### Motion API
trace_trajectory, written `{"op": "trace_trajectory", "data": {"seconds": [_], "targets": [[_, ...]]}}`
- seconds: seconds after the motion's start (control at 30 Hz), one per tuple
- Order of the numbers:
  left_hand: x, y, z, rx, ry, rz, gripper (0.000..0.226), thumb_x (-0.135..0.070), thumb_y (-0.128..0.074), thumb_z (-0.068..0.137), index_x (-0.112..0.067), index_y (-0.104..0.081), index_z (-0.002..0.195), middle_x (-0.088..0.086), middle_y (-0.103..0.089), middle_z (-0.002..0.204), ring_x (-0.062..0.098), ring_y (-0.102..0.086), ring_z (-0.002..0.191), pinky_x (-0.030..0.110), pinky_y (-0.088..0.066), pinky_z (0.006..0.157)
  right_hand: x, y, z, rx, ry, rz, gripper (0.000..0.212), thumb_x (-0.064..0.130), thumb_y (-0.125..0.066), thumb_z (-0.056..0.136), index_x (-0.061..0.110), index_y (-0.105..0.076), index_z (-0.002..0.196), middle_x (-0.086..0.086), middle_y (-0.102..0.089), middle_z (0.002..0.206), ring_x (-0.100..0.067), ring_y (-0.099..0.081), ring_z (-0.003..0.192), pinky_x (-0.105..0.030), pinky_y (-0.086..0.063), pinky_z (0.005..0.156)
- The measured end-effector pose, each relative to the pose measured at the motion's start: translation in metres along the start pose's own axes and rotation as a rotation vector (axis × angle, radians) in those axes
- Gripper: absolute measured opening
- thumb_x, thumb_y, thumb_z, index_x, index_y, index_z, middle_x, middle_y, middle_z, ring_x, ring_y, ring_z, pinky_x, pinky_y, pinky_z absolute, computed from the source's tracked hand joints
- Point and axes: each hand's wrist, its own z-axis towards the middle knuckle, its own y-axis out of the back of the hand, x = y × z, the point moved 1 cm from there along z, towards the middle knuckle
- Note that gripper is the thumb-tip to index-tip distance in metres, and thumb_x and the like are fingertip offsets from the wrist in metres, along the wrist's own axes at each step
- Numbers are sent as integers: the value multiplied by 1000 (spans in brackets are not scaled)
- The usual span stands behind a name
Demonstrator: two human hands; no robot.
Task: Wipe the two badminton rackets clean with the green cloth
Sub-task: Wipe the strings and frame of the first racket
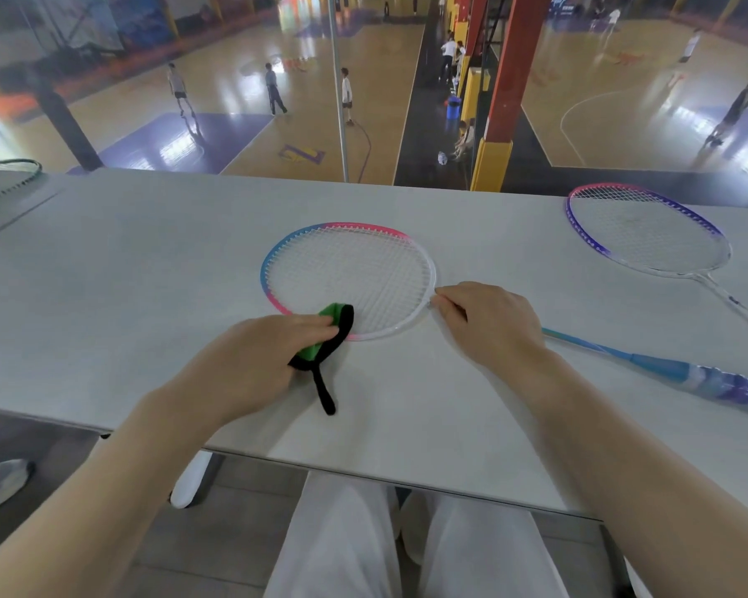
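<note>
Left hand (251,360) grips green cloth (327,334) on near racket (350,280) rim; right hand (489,321) pinches throat. Risk: frame skids on table (147,274) (second racket (648,230) waits, far right).

One racket (348,280) lies flat in the middle of the desk (147,261), handle running right; the left hand (255,360) presses the cloth (327,338) on its near rim, the right hand (489,323) at its neck; a second racket (646,230) lies far right
</note>
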Motion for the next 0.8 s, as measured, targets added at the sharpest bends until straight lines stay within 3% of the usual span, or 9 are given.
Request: {"op": "trace_trajectory", "data": {"seconds": [0.33,0.43,0.5,0.6,0.8], "targets": [[17,4,67,-10,-93,111,71,10,-47,87,-27,-40,147,-12,-32,156,12,-28,144,26,-22,115,-2,-2,1,-24,11,-21,33,38,-38,102,27,-46,72,7,-51,75,-19,-50,73,-33,-41,64],[17,2,82,-61,-192,172,67,11,-52,82,-20,-49,142,-2,-44,146,23,-41,131,32,-38,105,-1,-2,1,-19,0,-30,33,39,-37,102,25,-47,73,7,-51,75,-19,-52,73,-34,-42,65],[22,4,89,-67,-207,159,66,10,-56,78,-22,-55,136,-3,-47,133,22,-46,120,33,-44,95,-1,-1,1,-7,1,-35,35,40,-35,101,22,-53,77,6,-53,76,-21,-55,75,-35,-45,68],[26,12,92,37,-161,37,59,1,-62,79,-26,-59,131,-9,-46,123,11,-46,114,27,-40,96,-1,0,1,9,12,-27,35,42,-35,101,23,-57,81,6,-55,79,-21,-57,78,-36,-48,71],[14,7,91,14,-244,-21,68,6,-59,73,-34,-51,128,-15,-47,125,13,-46,116,35,-41,101,-3,-2,1,1,19,-34,36,42,-34,101,24,-59,83,6,-57,80,-20,-57,79,-36,-48,72]]}}
